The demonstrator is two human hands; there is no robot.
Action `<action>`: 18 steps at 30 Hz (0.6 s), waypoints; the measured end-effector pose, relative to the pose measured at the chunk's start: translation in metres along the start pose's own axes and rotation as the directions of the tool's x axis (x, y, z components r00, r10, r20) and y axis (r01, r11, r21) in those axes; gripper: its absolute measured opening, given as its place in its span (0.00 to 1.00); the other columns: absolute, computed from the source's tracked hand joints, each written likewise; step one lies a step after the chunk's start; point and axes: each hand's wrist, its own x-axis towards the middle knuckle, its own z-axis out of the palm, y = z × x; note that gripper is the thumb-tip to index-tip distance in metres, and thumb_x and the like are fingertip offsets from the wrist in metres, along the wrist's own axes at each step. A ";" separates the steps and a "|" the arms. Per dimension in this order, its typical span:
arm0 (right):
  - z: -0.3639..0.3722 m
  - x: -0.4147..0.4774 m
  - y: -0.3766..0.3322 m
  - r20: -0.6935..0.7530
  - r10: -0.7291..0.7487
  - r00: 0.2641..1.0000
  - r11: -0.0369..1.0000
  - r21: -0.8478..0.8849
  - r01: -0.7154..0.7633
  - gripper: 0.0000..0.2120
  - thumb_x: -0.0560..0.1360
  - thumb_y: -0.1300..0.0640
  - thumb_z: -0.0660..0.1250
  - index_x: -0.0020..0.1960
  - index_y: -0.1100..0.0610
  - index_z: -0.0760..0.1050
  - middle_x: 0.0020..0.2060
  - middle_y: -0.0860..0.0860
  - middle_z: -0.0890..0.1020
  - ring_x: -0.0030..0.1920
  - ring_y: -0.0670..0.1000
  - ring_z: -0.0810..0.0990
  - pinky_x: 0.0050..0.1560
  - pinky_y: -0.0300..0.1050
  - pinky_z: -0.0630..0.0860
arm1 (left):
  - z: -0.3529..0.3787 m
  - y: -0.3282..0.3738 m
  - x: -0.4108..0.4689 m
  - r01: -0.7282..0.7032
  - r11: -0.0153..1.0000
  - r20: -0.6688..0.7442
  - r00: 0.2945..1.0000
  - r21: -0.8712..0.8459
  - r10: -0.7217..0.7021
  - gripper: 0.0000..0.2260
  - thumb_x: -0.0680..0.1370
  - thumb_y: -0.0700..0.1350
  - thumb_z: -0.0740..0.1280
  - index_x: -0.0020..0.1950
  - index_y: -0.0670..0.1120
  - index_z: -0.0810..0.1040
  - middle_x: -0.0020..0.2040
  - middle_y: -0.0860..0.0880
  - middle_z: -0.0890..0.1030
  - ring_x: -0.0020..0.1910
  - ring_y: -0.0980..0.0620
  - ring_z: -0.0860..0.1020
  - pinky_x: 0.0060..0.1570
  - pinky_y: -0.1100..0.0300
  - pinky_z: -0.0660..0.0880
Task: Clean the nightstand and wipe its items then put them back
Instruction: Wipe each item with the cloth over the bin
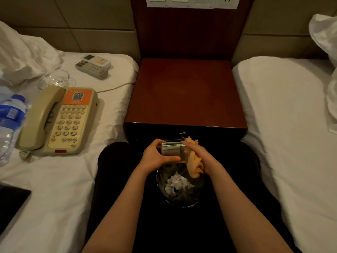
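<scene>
Orange cloth (196,168), bunched in the curled right hand (201,154), wipes the clear box (172,150) gripped by the left hand (155,156) at 6 o'clock of the nightstand (186,92); next, probably, set it back on top.

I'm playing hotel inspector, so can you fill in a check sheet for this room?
Surface: dark wooden nightstand.
Job's things: clear box of packets, orange cloth; phone, two remotes, glass dish, water bottle on the left bed.
Clutter: bin with crumpled paper.
Hands: left hand grips the box; right hand holds the cloth against it.
Cables: phone cord crosses the left bed toward the nightstand.
Surroundings: right bed, wall switches.
</scene>
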 end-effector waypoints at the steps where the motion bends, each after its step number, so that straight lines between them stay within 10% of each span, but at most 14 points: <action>1: 0.001 -0.003 0.000 0.034 -0.011 0.999 0.998 0.058 0.009 0.12 0.75 0.46 0.66 0.49 0.54 0.77 0.39 0.53 0.78 0.38 0.53 0.76 0.39 0.45 0.71 | -0.001 0.000 0.000 -0.003 1.000 -0.023 1.000 0.003 0.003 0.28 0.59 0.48 0.81 0.54 0.48 0.72 0.50 0.52 0.78 0.52 0.51 0.79 0.54 0.52 0.78; 6: 0.008 -0.005 0.002 -0.365 -0.229 0.903 0.972 -0.033 0.233 0.08 0.78 0.52 0.62 0.52 0.55 0.74 0.38 0.48 0.75 0.40 0.48 0.75 0.40 0.44 0.72 | 0.006 0.001 -0.001 0.070 0.995 -0.046 0.997 0.066 -0.067 0.28 0.63 0.50 0.79 0.58 0.46 0.71 0.50 0.53 0.75 0.51 0.53 0.75 0.49 0.60 0.74; 9: 0.013 0.001 0.007 -0.278 -0.398 0.874 0.903 -0.287 0.320 0.09 0.79 0.48 0.60 0.50 0.52 0.75 0.40 0.48 0.77 0.41 0.48 0.75 0.39 0.42 0.70 | 0.010 -0.002 0.001 0.111 0.986 -0.019 0.994 0.121 -0.109 0.24 0.64 0.49 0.79 0.55 0.45 0.74 0.50 0.50 0.76 0.52 0.50 0.76 0.50 0.55 0.76; 14: 0.008 0.007 0.011 -0.489 -0.194 0.850 0.944 -0.329 0.026 0.15 0.81 0.52 0.54 0.62 0.57 0.73 0.44 0.53 0.77 0.42 0.53 0.76 0.39 0.43 0.69 | 0.013 -0.005 0.004 0.103 0.993 -0.011 0.995 0.056 -0.103 0.17 0.63 0.46 0.80 0.42 0.50 0.73 0.43 0.50 0.76 0.50 0.47 0.78 0.51 0.48 0.78; 18: 0.023 -0.011 0.007 -0.572 -0.401 0.716 0.913 -0.311 0.263 0.15 0.81 0.51 0.54 0.61 0.56 0.72 0.53 0.53 0.76 0.51 0.53 0.77 0.45 0.44 0.70 | 0.019 -0.008 0.002 0.121 0.986 -0.127 0.986 0.111 -0.107 0.20 0.63 0.48 0.79 0.45 0.45 0.72 0.42 0.49 0.76 0.42 0.51 0.76 0.42 0.56 0.75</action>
